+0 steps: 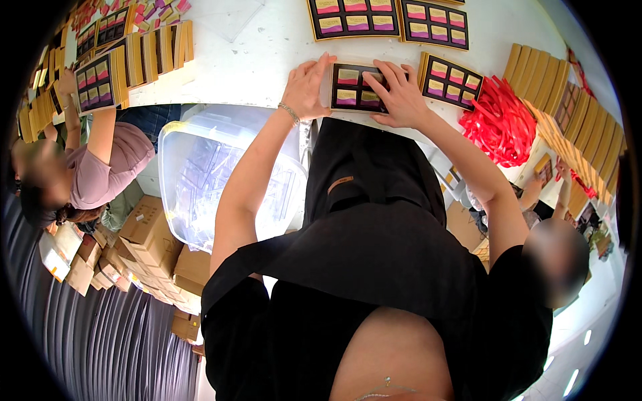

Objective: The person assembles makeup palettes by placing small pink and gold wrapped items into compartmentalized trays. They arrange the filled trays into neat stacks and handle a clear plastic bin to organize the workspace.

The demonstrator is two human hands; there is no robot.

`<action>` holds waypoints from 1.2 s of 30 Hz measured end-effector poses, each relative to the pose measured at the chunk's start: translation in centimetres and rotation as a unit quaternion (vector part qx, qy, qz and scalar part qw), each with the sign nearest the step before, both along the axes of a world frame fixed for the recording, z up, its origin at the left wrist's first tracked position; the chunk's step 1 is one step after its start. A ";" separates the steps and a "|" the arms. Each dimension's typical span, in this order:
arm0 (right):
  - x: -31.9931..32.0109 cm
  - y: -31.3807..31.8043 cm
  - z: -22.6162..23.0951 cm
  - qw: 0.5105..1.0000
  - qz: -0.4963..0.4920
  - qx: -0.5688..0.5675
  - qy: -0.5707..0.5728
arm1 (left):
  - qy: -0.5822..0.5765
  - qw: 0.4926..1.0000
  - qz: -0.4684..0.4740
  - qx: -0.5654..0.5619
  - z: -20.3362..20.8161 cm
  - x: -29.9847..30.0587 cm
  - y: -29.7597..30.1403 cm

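Fingers (311, 69) of the left hand (304, 97) lay loosely spread along the left edge of a black, gold-rimmed gift tray (359, 87); those of the right hand (404, 101) splayed over its right half, though whether they pinched it could not be told. Beneath them, the white desk (254, 67) ended just nearside, so a tug bodyward could have tipped the tray off, perhaps toward the clear plastic bin (165, 167) below and left. Red ribbons (498, 123) heaped right of the right fingers could have snagged that forearm. Hard pressing might have dislodged the pink-and-purple packets (348, 77). Beyond the fingers, the upper trays (355, 14) were cut off; the right hand hid several packets, and any clear cover was indistinct.
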State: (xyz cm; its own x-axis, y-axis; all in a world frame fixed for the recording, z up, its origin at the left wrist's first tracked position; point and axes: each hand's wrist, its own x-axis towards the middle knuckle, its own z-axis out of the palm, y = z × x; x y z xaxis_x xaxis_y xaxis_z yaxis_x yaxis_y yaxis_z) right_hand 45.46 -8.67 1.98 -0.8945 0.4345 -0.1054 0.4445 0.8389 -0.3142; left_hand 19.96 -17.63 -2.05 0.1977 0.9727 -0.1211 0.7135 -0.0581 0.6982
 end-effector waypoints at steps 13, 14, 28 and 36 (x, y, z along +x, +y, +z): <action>0.3 -1.0 -1.3 0.998 -0.005 0.002 -0.055 | 0.307 0.913 0.228 0.141 -1.2 -13.0 3.9; 0.2 -1.2 -1.5 0.999 -0.003 0.000 -0.051 | 0.368 0.891 0.239 0.113 -1.6 -13.7 4.6; 4.6 5.8 15.2 0.961 -0.132 -0.025 0.244 | -0.061 0.969 0.027 0.237 20.9 -0.5 3.5; 13.1 -0.6 17.2 0.603 -0.036 -0.785 0.138 | -0.390 0.889 -0.237 -0.028 19.9 10.8 8.2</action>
State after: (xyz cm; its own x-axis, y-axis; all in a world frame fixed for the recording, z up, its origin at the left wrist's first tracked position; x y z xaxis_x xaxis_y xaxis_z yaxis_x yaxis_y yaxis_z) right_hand 58.55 -9.23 19.14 -0.9568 0.0313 -0.2891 0.2117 -0.6064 -0.7665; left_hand 30.81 -9.45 17.83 0.6291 0.7543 0.1877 -0.0850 -0.1733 0.9812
